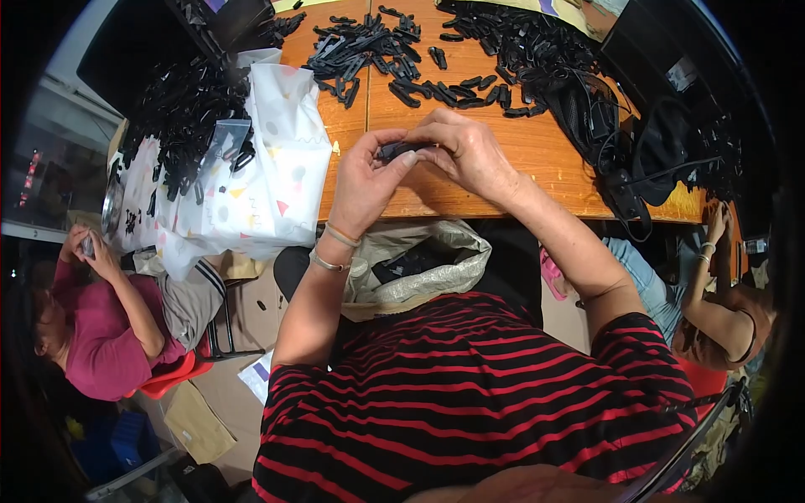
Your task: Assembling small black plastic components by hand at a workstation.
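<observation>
My left hand (366, 180) and my right hand (466, 152) meet above the front edge of the wooden table (520, 159). Between them is a small dark elongated piece (391, 151), mostly covered by the fingers, its exact kind hidden. The left thumb and fingers pinch one end. Bent over the other side, the right fingers press close to it. Beyond my hands, a loose row of black elongated plastic pieces (470, 88) lies across the wood. Below them an open woven sack (470, 251) rests at my lap, with dark things inside.
Heaps of similar black pieces lie at the back middle (360, 50), back right (545, 42) and on a patterned white plastic sheet (285, 159) at left. A black mesh bag (587, 126) sits at right. One person (117, 318) sits left, another (721, 318) right.
</observation>
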Demonstrator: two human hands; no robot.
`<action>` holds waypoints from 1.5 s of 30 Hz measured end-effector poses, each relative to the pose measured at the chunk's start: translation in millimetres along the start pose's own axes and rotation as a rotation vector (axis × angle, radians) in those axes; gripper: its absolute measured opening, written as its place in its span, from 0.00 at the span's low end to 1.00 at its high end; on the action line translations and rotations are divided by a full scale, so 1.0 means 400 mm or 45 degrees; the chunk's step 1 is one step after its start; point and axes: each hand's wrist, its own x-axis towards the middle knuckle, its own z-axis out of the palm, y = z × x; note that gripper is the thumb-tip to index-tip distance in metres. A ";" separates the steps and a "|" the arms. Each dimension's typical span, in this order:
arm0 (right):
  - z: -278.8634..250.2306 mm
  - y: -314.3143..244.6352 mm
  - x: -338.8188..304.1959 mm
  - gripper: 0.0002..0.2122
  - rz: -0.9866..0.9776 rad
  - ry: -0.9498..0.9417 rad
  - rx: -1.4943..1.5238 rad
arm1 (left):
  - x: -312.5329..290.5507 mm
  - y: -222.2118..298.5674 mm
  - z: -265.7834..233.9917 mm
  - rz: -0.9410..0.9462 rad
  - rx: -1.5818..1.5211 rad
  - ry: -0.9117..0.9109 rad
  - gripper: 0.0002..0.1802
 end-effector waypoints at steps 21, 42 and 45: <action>0.004 -0.008 -0.002 0.17 0.484 -0.179 0.341 | -0.035 0.039 0.026 0.248 0.436 0.040 0.17; 0.029 -0.041 -0.142 0.13 0.157 -0.399 0.214 | 0.160 -0.048 -0.053 -0.183 0.885 -0.043 0.12; 0.000 0.065 -0.083 0.10 0.226 -0.142 0.087 | 0.263 -0.069 -0.016 -0.176 1.312 0.169 0.17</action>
